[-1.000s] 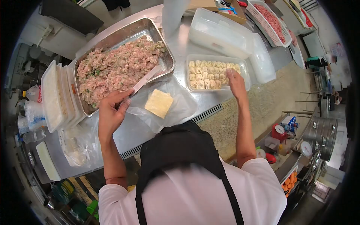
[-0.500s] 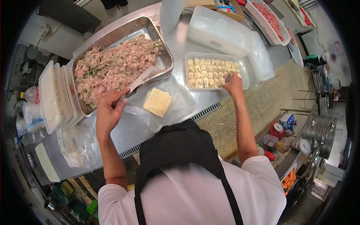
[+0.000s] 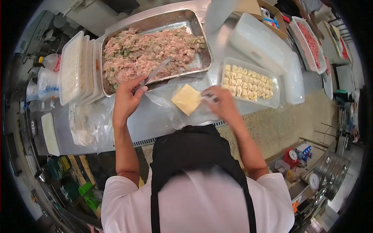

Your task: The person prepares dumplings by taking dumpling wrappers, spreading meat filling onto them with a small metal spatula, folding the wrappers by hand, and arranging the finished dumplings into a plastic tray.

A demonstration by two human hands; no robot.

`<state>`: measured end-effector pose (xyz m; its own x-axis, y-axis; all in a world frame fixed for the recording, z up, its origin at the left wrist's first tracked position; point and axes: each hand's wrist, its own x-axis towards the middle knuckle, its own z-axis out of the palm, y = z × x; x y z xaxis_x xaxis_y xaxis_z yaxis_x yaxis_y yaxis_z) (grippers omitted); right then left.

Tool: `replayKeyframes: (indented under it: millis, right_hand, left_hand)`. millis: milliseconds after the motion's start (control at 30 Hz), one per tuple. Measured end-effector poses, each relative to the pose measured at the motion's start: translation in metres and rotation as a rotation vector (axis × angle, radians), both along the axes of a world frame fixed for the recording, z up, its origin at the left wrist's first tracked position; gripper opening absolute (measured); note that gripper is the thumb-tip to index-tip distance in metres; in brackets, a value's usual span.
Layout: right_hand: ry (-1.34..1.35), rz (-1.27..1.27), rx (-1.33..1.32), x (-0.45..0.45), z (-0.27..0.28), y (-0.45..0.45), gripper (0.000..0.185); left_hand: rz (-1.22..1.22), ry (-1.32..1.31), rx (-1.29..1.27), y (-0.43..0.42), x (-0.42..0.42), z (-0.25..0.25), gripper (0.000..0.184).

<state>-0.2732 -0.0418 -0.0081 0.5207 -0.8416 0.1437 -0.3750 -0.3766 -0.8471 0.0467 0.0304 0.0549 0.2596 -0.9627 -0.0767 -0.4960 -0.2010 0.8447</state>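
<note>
My left hand [image 3: 130, 95] is closed round the handle end of a flat spatula [image 3: 157, 71], whose blade reaches over the near rim of a metal tray [image 3: 208, 54] of minced filling [image 3: 155, 50]. My right hand [image 3: 220, 101] is at the right corner of a stack of square yellow wrappers [image 3: 186, 99], its fingers smeared by motion, so whether they hold anything is unclear. The stack lies on a clear plastic bag [image 3: 165, 98]. Right of it, a clear container [image 3: 275, 91] holds rows of folded dumplings [image 3: 246, 82].
Stacked lidded boxes [image 3: 72, 68] stand left of the tray. Large clear containers [image 3: 258, 42] and a white basket of meat [image 3: 309, 42] are at the back right. A plastic bag [image 3: 89, 124] and a white block [image 3: 50, 134] lie at the front left. Another person's arm shows at the top right.
My right hand has left the dumpling container and moved left to the wrapper stack. My left hand still holds the spatula. The whole view has shifted, with the table things appearing further right.
</note>
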Motion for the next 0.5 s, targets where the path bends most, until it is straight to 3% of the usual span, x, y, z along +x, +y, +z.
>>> replayKeyframes:
  millis: [67, 100, 167, 233, 300, 400, 500]
  right_hand:
    - [-0.017, 0.106, -0.197, 0.043, -0.022, 0.018, 0.022]
    - [-0.022, 0.114, -0.198, 0.058, -0.025, 0.024, 0.022]
    - [0.231, 0.066, -0.204, 0.078, -0.03, 0.029, 0.023]
    - [0.197, 0.041, -0.244, 0.085, -0.042, 0.025, 0.022]
    - [0.211, 0.064, -0.163, 0.08, -0.047, 0.022, 0.018]
    - [0.11, 0.071, -0.001, 0.072, -0.049, 0.015, 0.016]
    - [-0.054, -0.063, 0.187, 0.06, -0.036, 0.008, 0.019]
  left_hand:
    - [0.005, -0.047, -0.02, 0.001, 0.006, -0.006, 0.038]
    - [0.001, -0.091, -0.04, 0.002, 0.008, -0.007, 0.038]
    - [0.037, -0.146, -0.03, 0.007, 0.014, -0.006, 0.036]
    - [0.071, -0.201, -0.021, 0.008, 0.019, -0.002, 0.033]
    - [-0.028, -0.643, 0.005, 0.004, 0.024, 0.002, 0.023]
    - [-0.224, -0.741, 0.109, -0.016, 0.022, 0.002, 0.028]
    - [-0.198, -0.848, 0.056, -0.045, -0.006, -0.006, 0.023]
